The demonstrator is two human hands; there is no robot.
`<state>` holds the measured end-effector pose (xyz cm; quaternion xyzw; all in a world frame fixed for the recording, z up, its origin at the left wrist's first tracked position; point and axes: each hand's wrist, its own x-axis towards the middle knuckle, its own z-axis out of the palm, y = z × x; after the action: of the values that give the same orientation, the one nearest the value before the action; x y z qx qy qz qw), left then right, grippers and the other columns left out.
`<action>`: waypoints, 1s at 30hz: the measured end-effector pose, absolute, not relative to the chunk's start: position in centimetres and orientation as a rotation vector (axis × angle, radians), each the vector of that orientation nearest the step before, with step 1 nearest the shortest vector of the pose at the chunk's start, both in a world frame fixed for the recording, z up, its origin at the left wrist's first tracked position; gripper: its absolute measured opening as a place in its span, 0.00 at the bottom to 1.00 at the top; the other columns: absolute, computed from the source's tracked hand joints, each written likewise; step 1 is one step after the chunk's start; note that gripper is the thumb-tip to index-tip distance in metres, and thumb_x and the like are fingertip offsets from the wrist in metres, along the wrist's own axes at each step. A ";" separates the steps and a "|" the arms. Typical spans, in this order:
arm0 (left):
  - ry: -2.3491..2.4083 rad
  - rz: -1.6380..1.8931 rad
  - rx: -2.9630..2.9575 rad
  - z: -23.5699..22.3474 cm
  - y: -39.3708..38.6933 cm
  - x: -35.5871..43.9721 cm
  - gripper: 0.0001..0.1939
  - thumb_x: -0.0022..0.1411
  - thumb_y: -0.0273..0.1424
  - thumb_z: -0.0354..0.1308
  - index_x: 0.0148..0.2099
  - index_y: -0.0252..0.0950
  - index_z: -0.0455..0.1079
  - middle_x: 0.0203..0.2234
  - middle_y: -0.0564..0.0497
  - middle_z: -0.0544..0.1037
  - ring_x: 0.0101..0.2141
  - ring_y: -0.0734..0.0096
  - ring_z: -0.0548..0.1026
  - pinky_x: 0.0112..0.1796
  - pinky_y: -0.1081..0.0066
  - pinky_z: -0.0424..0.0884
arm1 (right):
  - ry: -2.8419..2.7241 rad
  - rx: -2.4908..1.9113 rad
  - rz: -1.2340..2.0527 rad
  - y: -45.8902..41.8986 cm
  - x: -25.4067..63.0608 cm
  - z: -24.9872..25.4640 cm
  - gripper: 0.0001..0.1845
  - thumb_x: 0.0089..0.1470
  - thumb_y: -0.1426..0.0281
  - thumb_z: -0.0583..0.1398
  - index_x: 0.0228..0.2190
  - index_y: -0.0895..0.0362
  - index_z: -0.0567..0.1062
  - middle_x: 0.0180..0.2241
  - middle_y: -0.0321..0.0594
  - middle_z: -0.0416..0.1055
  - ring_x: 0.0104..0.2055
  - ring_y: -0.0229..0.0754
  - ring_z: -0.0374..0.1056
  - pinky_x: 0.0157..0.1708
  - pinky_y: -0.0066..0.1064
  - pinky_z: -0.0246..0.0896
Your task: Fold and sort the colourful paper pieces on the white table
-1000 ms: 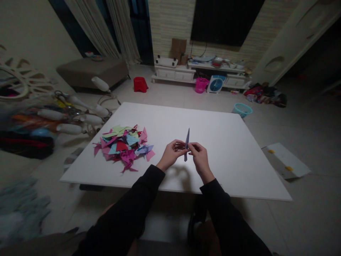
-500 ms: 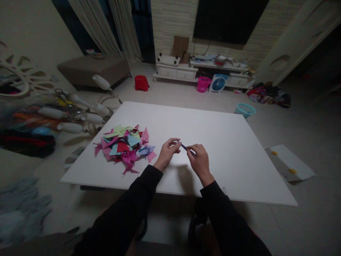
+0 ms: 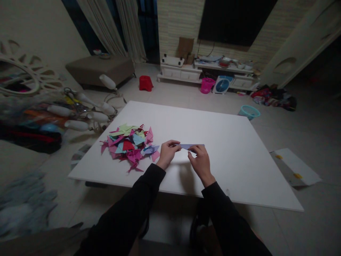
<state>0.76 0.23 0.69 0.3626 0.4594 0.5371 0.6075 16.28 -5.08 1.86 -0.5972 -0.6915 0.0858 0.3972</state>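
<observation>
The left hand [image 3: 167, 154] pinches a folded lavender paper [image 3: 187, 146]; the right hand [image 3: 200, 163] touches it, grip unclear. Pointed paper cranes [image 3: 133, 155] lie heaped.

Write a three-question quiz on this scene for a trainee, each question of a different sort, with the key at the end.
1. True or false: the pile of folded paper on the white table lies nearer the right hand than the left hand.
2. Multiple choice: what colour is the paper strip at the fingers? A) yellow; B) pale purple; C) green.
3. Fill in: on the floor beyond the table, the bin beside the fan is ____.

Key: 1. False, it lies nearer the left. 2. B. 3. pink.
</observation>
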 end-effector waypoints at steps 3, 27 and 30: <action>1.046 1.276 0.724 0.8 -0.1 0.6 0.10 0.48 0.24 0.69 0.35 0.28 0.77 0.26 0.47 0.80 0.29 0.71 0.79 0.40 0.68 0.76 | -1.709 -1.558 0.208 -5.6 16.3 2.1 0.06 0.54 0.73 0.59 0.33 0.55 0.76 0.36 0.42 0.74 0.41 0.47 0.68 0.41 0.38 0.65; 1.068 1.122 0.584 0.6 0.4 1.7 0.04 0.57 0.21 0.64 0.37 0.26 0.75 0.28 0.41 0.82 0.31 0.67 0.82 0.38 0.72 0.78 | -1.663 -1.550 0.473 -4.5 16.2 -0.1 0.28 0.57 0.69 0.57 0.59 0.55 0.68 0.57 0.49 0.72 0.57 0.52 0.69 0.52 0.48 0.70; 1.077 1.112 0.603 0.8 0.4 1.7 0.05 0.58 0.21 0.64 0.38 0.27 0.75 0.27 0.41 0.82 0.31 0.66 0.83 0.36 0.72 0.78 | -1.658 -1.559 0.484 -4.6 16.3 0.1 0.28 0.57 0.69 0.57 0.60 0.55 0.68 0.57 0.49 0.71 0.57 0.52 0.68 0.51 0.48 0.71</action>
<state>1.73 0.36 0.76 0.2681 0.4788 0.4940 0.6744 16.25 -4.57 0.12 -0.6153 -0.6542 0.1910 0.3963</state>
